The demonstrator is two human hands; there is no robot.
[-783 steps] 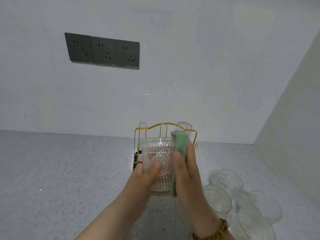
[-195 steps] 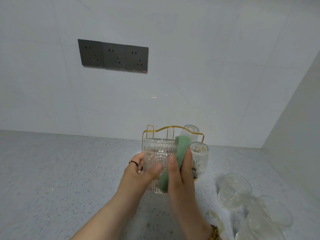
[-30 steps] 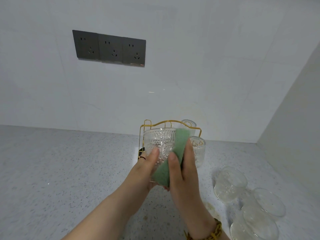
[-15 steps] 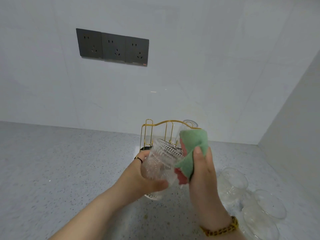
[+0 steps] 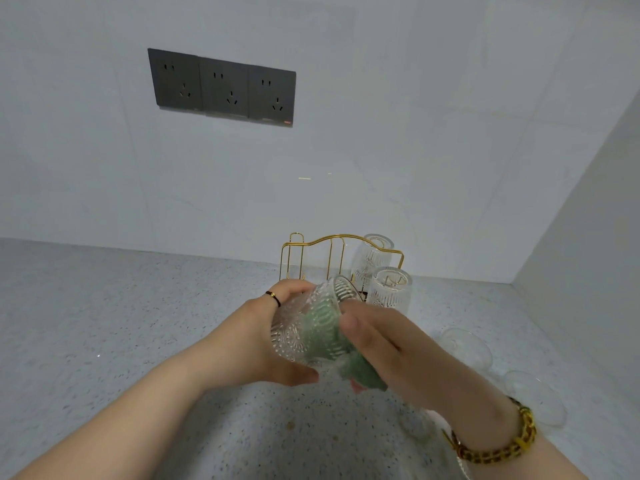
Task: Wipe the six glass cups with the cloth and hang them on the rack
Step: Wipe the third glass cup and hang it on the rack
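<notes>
Head view: held cup overlaps rack's hung cups.

The cloth no longer outside but inside the cup, now tipped sideways.

Both forearms reach in from below and meet in the middle. Left hand wraps the glass cup, thumb underneath, fingers over the top, dark ring showing. Right hand holds the cloth, fingers pushed into the cup's mouth, thumb outside. Beaded bracelet on the right wrist.
</notes>
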